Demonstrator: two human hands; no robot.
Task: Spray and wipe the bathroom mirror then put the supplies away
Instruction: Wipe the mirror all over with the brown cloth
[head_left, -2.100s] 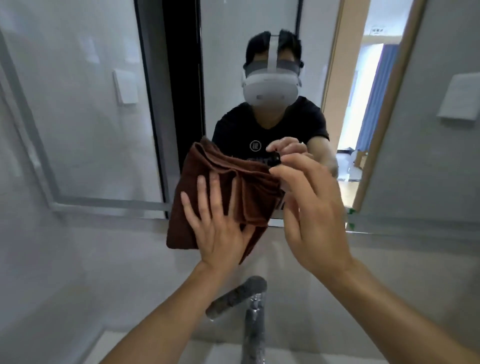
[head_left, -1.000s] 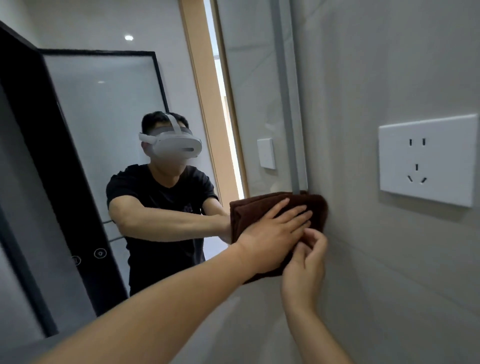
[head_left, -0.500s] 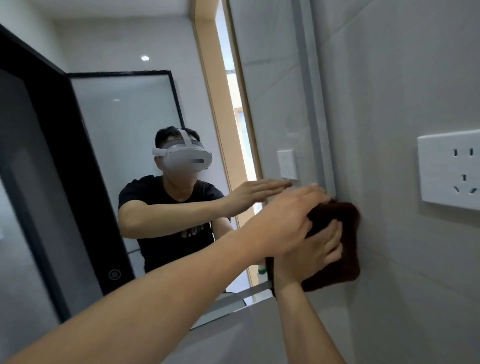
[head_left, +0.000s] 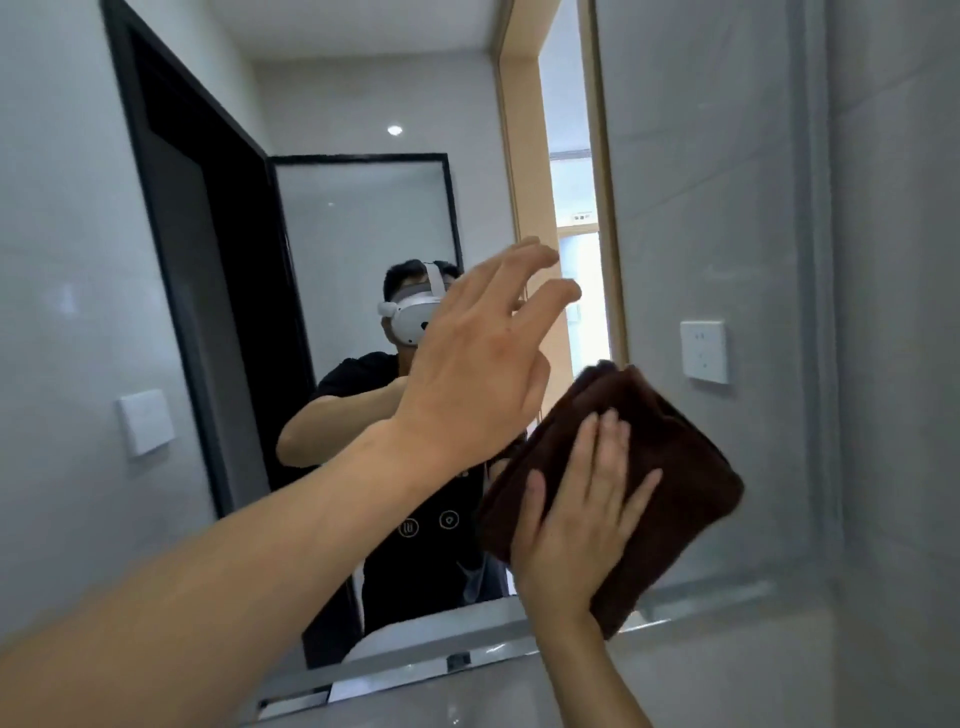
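**Operator:** Brown terry is what I read first in the head view: a folded cloth (head_left: 670, 467) lies flat against the mirror (head_left: 691, 218), low on the glass and close to its right edge.

**Observer:** Which hand has it?

**Operator:** My right hand (head_left: 582, 514). The palm lies on the cloth and the fingers are straight and spread, pressing it to the glass rather than curling round it.

**Observer:** And the left?

**Operator:** My left hand (head_left: 483, 364) is up in front of the mirror, to the left of the cloth and higher. It is released: fingers loosely bent, nothing in them, and it is not on the cloth. Whether the fingertips reach the glass, I cannot tell.

**Observer:** What else shows there?

**Operator:** I see a black door frame (head_left: 208, 291) reflected on the left of the mirror, with a white wall switch (head_left: 146, 428) beside it. To the right of the cloth and a little above it, I see the reflection of a white socket (head_left: 704, 351). A metal strip (head_left: 467, 657) runs along the mirror's lower edge, and grey wall tile (head_left: 898, 364) stands at the far right.
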